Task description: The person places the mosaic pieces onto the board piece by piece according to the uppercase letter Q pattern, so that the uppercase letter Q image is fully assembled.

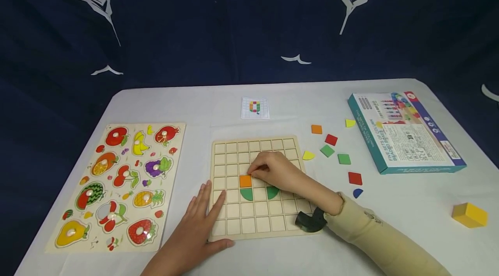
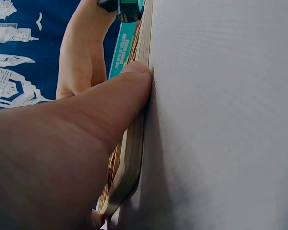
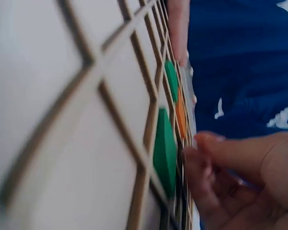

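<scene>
A wooden grid board (image 1: 234, 226) lies on the table, with an orange square tile (image 1: 245, 181) in one of its cells. My right hand (image 1: 278, 172) reaches over the board from the right, and its curled thumb and fingertips pinch the tile's upper right corner. Below that tile sits a green quarter-circle tile (image 1: 246, 194); another green quarter-circle tile (image 1: 272, 192) lies under the right hand, partly covered. My left hand (image 1: 195, 228) rests at the board's left edge, fingers straight and spread. In the left wrist view its thumb (image 2: 129, 88) touches the board's side.
A small pattern card (image 1: 255, 108) lies behind the board. Loose tiles, among them a red square (image 1: 355, 178) and a blue piece (image 1: 358, 193), lie to the right. Beyond are a boxed set (image 1: 409, 133) and a yellow block (image 1: 469, 215). A fruit puzzle (image 1: 132, 154) is at left.
</scene>
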`<state>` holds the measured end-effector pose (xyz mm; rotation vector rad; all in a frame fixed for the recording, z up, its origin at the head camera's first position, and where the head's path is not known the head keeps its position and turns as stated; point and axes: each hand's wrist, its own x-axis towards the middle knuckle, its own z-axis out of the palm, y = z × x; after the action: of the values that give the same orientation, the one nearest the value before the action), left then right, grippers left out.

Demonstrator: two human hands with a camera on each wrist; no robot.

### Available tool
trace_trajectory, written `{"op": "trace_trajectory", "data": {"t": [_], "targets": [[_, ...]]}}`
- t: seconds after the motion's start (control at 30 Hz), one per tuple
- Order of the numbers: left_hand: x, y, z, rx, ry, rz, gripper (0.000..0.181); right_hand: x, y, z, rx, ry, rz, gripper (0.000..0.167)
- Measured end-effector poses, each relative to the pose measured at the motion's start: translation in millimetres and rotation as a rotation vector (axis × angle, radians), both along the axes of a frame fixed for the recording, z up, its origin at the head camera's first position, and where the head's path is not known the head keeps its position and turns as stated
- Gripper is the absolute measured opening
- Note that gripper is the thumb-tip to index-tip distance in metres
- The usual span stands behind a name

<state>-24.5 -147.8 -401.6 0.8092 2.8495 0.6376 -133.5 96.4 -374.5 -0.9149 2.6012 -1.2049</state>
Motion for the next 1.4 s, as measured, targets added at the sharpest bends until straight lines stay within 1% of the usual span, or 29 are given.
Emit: {"op": "trace_trajectory", "data": {"t": [0.07,0.13,0.2,0.27,0.33,0.4,0.47,0.57,0.67,0.77,0.83,1.03,1.1,1.17,1.33,1.4], "targets": [[-0.1,0.3,-0.4,0.001,0.001,0.002,0.098,-0.9,8,-0.1,-0.039,-0.024,-0.008,0.009],[0.1,0.4,-0.6,0.001,0.005,0.005,0.098,-0.8,19,1.5,-0.069,-0.057,-0.041,0.009],[0.2,0.2,-1.5,0.002,0.010,0.006,0.099,0.2,33,2.9,-0.089,-0.099,-0.102,0.009],[0.2,0.3,-1.9,0.008,0.012,0.008,0.100,2.0,51,4.2,-0.130,-0.155,-0.173,0.011],[0.2,0.3,-2.4,0.013,0.017,0.008,0.100,4.9,70,5.2,-0.169,-0.188,-0.250,0.014],[0.0,0.3,-3.0,0.016,0.027,0.006,0.100,8.7,88,6.0,-0.192,-0.185,-0.326,0.017],[0.4,-0.2,-3.3,0.017,0.032,0.006,0.100,14.3,104,6.5,-0.183,-0.146,-0.403,0.019],[0.8,-0.8,-2.9,0.013,0.022,0.006,0.100,24.1,124,6.3,-0.098,-0.085,-0.532,0.022],[0.5,-0.5,-1.6,0.006,-0.005,0.009,0.101,32.2,137,3.8,-0.016,-0.068,-0.607,0.031],[0.4,0.0,-0.4,-0.004,-0.033,0.016,0.101,37.2,145,-0.2,0.038,-0.072,-0.634,0.039],[0.2,0.4,0.3,-0.008,-0.039,0.016,0.102,38.9,148,-2.4,0.043,-0.087,-0.634,0.043],[-0.3,1.5,1.4,-0.013,-0.059,0.022,0.102,38.1,153,-9.5,0.066,-0.074,-0.647,0.045],[-0.2,1.4,1.6,-0.015,-0.064,0.025,0.102,37.8,154,-11.7,0.079,-0.059,-0.653,0.044],[0.1,1.3,1.2,-0.007,-0.056,0.026,0.102,37.1,155,-14.4,0.091,-0.037,-0.655,0.043],[0.6,0.9,0.0,0.007,-0.037,0.024,0.101,35.8,156,-18.9,0.130,0.042,-0.661,0.037],[0.3,0.7,-0.3,0.005,-0.040,0.024,0.101,35.5,156,-19.6,0.146,0.074,-0.665,0.035]]}}
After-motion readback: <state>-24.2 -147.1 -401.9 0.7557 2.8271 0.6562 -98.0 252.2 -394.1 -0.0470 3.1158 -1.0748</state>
